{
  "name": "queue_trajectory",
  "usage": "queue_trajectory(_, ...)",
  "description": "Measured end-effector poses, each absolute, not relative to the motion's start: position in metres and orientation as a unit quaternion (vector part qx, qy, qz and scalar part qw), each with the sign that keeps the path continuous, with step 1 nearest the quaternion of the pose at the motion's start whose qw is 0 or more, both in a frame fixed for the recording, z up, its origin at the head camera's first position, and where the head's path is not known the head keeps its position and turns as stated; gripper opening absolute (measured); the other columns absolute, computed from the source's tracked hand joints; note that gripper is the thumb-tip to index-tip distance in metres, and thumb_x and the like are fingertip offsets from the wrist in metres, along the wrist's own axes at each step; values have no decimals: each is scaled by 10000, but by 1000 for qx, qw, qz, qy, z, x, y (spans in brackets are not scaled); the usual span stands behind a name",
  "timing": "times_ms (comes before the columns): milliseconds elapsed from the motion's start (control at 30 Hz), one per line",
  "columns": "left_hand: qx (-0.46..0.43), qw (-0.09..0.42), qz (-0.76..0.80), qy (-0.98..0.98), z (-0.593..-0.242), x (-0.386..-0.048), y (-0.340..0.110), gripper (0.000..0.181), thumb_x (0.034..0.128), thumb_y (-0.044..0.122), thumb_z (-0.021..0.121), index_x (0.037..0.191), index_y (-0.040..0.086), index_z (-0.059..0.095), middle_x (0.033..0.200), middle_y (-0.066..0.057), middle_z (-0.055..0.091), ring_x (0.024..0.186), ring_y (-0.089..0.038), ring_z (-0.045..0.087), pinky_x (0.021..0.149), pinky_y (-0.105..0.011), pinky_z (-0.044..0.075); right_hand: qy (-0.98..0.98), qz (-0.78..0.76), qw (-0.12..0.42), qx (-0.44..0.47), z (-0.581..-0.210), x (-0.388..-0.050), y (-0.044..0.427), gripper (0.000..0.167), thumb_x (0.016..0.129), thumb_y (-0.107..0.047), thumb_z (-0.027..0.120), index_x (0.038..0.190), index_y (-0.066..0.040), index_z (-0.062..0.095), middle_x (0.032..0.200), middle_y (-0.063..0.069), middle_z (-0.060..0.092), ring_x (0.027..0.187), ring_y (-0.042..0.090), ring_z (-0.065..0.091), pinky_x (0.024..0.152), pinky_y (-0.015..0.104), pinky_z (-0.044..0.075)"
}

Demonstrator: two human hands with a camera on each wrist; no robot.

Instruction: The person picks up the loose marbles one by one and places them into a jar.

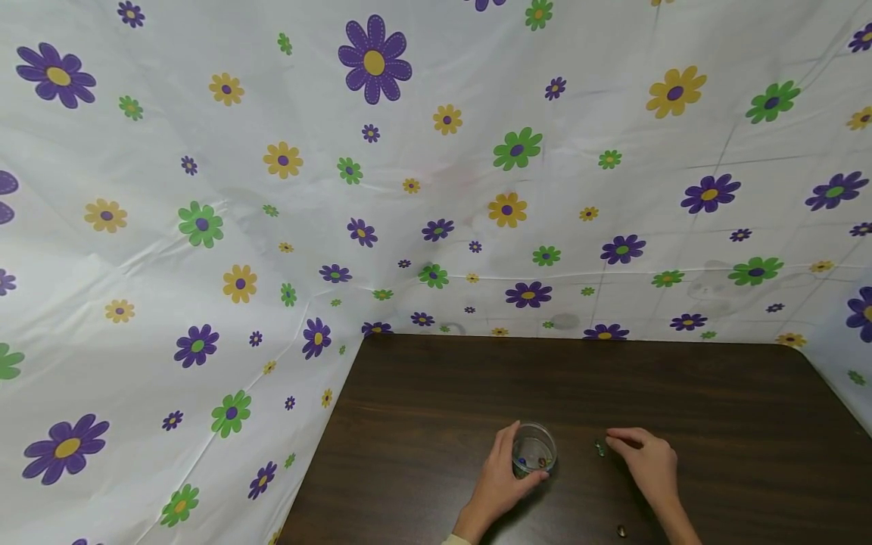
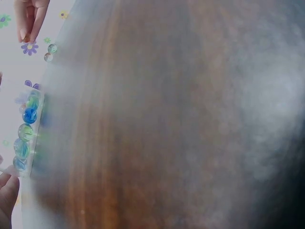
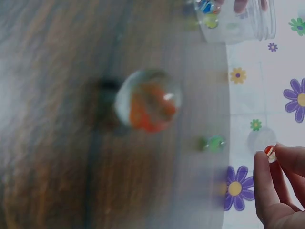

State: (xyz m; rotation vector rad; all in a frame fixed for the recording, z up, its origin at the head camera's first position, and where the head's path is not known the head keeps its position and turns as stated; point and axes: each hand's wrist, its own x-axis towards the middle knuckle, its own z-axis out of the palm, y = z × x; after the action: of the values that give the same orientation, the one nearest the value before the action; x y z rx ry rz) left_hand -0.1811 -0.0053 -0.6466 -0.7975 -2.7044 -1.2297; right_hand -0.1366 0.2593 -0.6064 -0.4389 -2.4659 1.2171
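My left hand (image 1: 499, 483) grips a clear round jar (image 1: 536, 435) standing on the table, fingers and thumb around its sides. Several blue, green and clear glass marbles (image 2: 29, 115) lie at the bottom of the jar, as the left wrist view shows. To the right of it, my right hand (image 1: 649, 463) pinches an orange-and-white marble (image 3: 270, 153) between thumb and fingertips, just above the table. Close to those fingertips lie two loose marbles (image 1: 599, 447), one of them greenish. Nearer the table's front, another marble (image 1: 621, 531) with orange swirls rests alone.
The dark brown wooden table (image 1: 477, 378) has its back edge against a white flower-patterned sheet (image 1: 422, 151), which also hangs along the left and right sides.
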Motion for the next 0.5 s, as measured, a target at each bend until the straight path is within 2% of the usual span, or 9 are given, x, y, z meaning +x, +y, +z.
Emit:
queue_trajectory(67, -258, 32, -402, -878, -647, -181, -5, 905, 889, 529, 789, 1583, 127, 370, 1498, -11, 485, 1231, -245, 596, 918, -410, 548, -864, 447, 172, -157, -603, -137, 257, 129, 873, -100, 829, 980, -29, 817, 1006, 134, 771, 737, -35, 602, 608, 186, 473)
queue_trajectory(167, -257, 30, -403, -878, -646, -181, -6, 905, 889, 529, 790, 1583, 128, 371, 1497, -11, 486, 1227, -246, 596, 916, -411, 547, -857, 463, 167, -153, -598, -139, 250, 136, 883, -104, 828, 992, -24, 816, 1024, 141, 767, 735, -48, 586, 592, 213, 484)
queue_trajectory(400, -259, 31, -402, -878, -646, -181, -6, 894, 896, 539, 778, 1583, 134, 372, 1496, -12, 489, 1259, -246, 584, 949, -417, 539, -842, 482, 205, -127, -588, -147, 226, 98, 861, -87, 848, 951, -55, 827, 1030, 88, 779, 866, -127, 596, 728, 53, 437)
queue_trajectory(500, -261, 29, -403, -877, -646, -181, -6, 889, 903, 541, 768, 1587, 140, 364, 1502, -17, 484, 1261, -250, 583, 950, -416, 540, -834, 500, 211, -105, -586, -151, 214, 102, 866, -65, 836, 965, -42, 822, 1031, 85, 780, 883, -106, 618, 752, 46, 440)
